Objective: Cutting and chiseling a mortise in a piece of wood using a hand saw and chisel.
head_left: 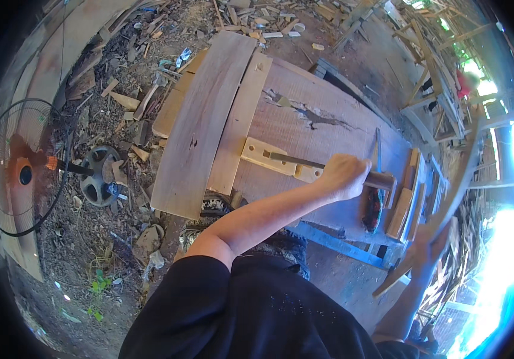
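My left hand [348,177] is closed around a chisel. The chisel's wooden handle [382,180] sticks out to the right of my fist. Its flat blade [296,159] points left over a pale wood piece [261,154] with round holes and a cut slot. That piece lies across a plank on the workbench [322,113]. Out to the right, my right hand [428,244] is raised and closed around a long, curved wooden piece [455,200], smeared by motion. Its exact kind cannot be made out.
A wide board [206,119] covers the bench's left side. A thin metal tool [379,149], a dark red-and-green object [374,209] and wood blocks [401,214] lie to the right. A fan [25,173] stands left. Wood scraps [126,100] litter the ground. Another person [465,84] is far right.
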